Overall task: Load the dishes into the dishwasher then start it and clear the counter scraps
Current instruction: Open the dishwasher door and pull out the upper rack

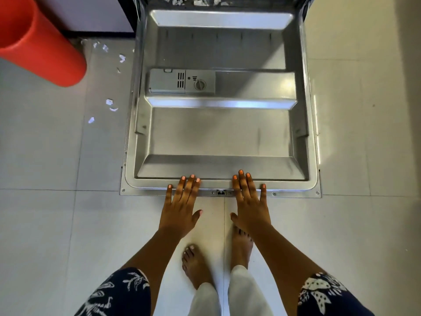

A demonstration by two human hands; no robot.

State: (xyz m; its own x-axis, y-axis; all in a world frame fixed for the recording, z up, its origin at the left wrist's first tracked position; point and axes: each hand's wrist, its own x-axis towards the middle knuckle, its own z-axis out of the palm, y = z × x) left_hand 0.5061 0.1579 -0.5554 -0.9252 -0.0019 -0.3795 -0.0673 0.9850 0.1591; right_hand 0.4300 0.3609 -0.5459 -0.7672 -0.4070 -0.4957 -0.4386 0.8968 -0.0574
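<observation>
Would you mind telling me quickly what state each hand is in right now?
Left hand: open, fingers flat on the front edge of the dishwasher door, holding nothing.
Right hand: open, fingers flat on the same edge, holding nothing.

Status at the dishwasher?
Left hand, right hand open, fingers flat on near edge of dishwasher door. Door down, open. Paper scraps lie left of it.

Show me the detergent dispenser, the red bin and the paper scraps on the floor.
detergent dispenser [167, 81]: head view, on its grey lid.
red bin [53, 53]: head view, on its outer wall.
paper scraps [109, 101]: head view, on one white piece.
</observation>
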